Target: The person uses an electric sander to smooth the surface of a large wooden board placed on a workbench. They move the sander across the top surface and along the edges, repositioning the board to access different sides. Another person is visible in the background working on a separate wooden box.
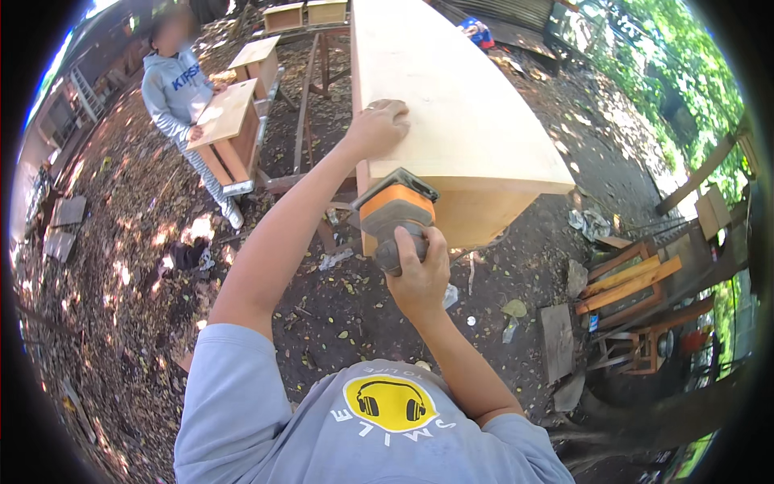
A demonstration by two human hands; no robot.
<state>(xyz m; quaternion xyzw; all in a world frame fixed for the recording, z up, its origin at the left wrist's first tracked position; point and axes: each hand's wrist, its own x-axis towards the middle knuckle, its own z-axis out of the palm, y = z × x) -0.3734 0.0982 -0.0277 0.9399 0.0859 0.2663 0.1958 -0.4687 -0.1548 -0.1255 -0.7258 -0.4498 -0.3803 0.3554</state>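
A large pale wooden cabinet or box [459,115] stretches away in front of me, its broad smooth face upward. My left hand [380,128] rests on that face near its left edge, fingers slightly curled, holding nothing. With my right hand [423,272] I grip an orange and grey electric sander [396,212] by its rounded body. The sander's flat pad is tilted up towards the near end of the cabinet, by the lower left corner. Whether the pad touches the wood I cannot tell.
At the upper left a person [175,91] stands with both hands on a small wooden drawer unit [227,121]. More such units stand behind. A metal frame [308,103] is left of the cabinet. Wooden planks and frames [629,284] lean at the right. Leaves and scraps litter the dirt ground.
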